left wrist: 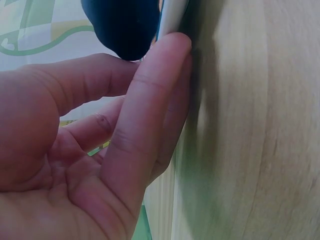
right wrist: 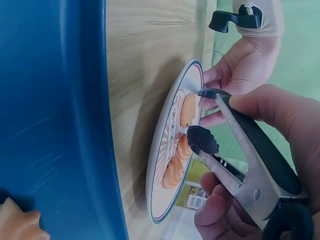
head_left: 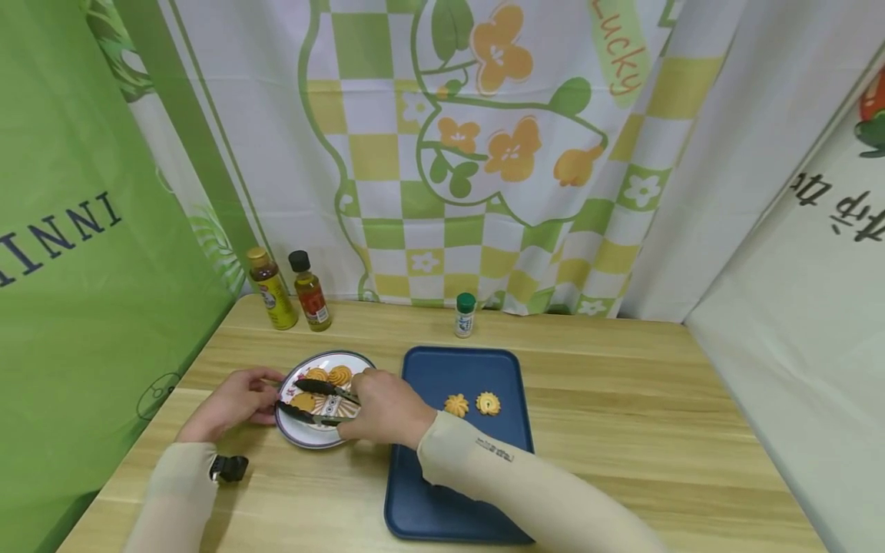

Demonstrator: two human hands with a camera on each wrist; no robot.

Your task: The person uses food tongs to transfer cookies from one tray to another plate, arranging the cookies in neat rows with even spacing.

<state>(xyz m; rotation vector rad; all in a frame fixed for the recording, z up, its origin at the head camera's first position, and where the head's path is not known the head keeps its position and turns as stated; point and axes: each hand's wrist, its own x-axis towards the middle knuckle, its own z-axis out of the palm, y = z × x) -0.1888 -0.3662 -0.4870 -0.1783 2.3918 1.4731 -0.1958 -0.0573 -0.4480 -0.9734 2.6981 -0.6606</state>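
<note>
A white patterned plate (head_left: pixel 297 436) with several orange cookies (head_left: pixel 339 375) sits left of a blue tray (head_left: pixel 456 491). My right hand (head_left: pixel 359 411) grips black-tipped metal tongs (head_left: pixel 325 389) over the plate. In the right wrist view the tongs (right wrist: pixel 250 145) stand with jaws apart just above the cookies (right wrist: pixel 175 170), and nothing is between them. My left hand (head_left: pixel 259 399) rests its fairly straight fingers against the plate's left rim (left wrist: pixel 172 17). Two cookies (head_left: pixel 456 405) lie on the tray.
Two sauce bottles (head_left: pixel 273 288) and a small green-capped bottle (head_left: pixel 465 315) stand at the back of the wooden table (head_left: pixel 657 430). Patterned curtains hang behind, and a green sheet hangs on the left.
</note>
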